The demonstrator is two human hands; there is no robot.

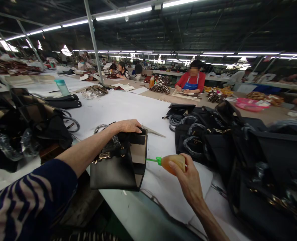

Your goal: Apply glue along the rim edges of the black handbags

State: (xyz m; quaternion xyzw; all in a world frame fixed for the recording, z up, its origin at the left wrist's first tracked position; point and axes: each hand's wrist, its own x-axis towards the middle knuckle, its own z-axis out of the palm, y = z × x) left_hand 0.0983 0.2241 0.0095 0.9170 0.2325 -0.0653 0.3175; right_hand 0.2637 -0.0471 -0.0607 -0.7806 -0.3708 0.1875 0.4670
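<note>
A black handbag [113,172] with gold hardware stands at the table's near edge, its beige-lined side turned to the right. My left hand [129,126] reaches across its top and grips the upper edge; the fingertips are partly hidden. In my right hand [188,179] is a squeeze bottle [172,163] of amber liquid, lying sideways. Its thin green nozzle points left and its tip meets the edge of the bag's side panel. The bag's handle [101,128] is wrapped in clear plastic.
Black handbags [193,134] crowd the right of the white table [128,103]. More black bags [38,124] stand at the left. A pointed, blade-like strip [154,131] lies behind the bag. Farther off are a teal-lidded bottle [61,87] and a seated person in red [192,78].
</note>
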